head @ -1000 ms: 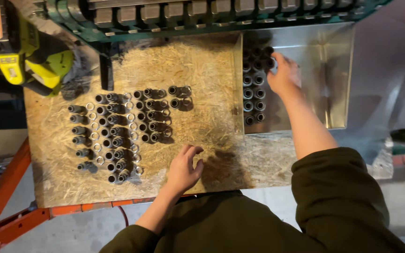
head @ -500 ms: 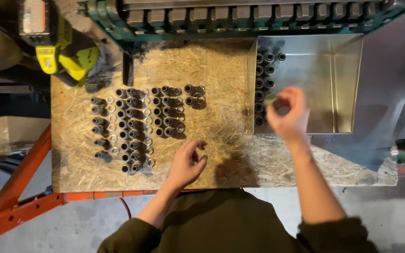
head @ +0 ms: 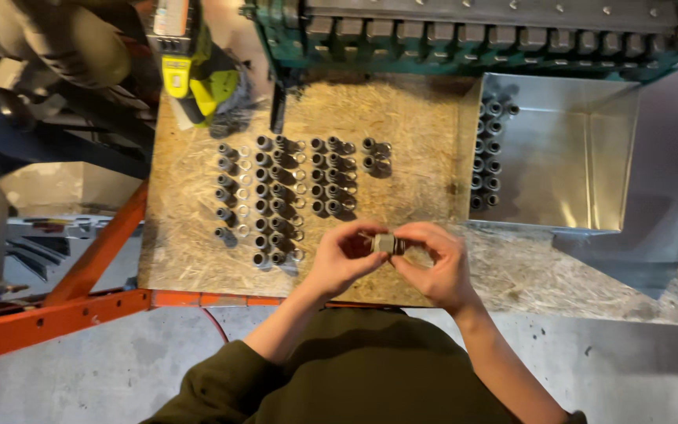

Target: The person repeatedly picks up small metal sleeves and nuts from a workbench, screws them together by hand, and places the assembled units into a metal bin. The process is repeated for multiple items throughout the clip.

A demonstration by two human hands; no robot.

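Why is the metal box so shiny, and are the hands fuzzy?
Head view: light glares off the metal tray; the left hand and right hand, pinching a small metal fitting, look slightly soft; the rows of fittings throw short shadows on the board.

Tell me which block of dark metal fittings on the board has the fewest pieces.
The far-right pair of dark cylindrical metal fittings, nearest the shiny sheet-metal tray: only two rows there, while every other block on the chipboard panel runs five or more rows deep.

Chipboard bench under seemingly metal fittings
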